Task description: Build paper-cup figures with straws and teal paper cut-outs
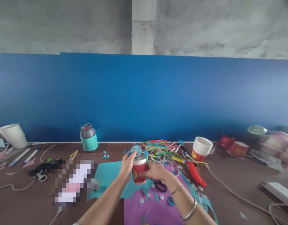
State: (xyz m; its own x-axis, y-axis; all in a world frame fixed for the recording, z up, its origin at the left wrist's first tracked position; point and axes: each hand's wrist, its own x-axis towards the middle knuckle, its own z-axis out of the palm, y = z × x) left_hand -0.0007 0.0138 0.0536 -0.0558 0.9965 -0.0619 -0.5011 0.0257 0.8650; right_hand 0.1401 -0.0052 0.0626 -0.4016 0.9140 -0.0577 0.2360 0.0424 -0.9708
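A red paper cup (138,175) stands upright between my two hands, over the teal and purple paper. From its top rises a round blue paper face (136,150) with drawn eyes, and a smaller blue paper disc (146,153) is beside it. My left hand (127,167) is closed on the cup's left side, its thumb up against the paper face. Around the lower right of the cup wrap the fingers of my right hand (154,172). Dark-handled scissors (160,186) lie just under my right hand, partly hidden by it.
Coloured pipe cleaners (160,147) lie in a heap behind the cup. To the right are a red-handled tool (195,175) and a white-and-red cup stack (202,148). A teal bottle (89,139) stands back left, near a tape roll (94,185). Paper scraps litter the purple sheet (136,215).
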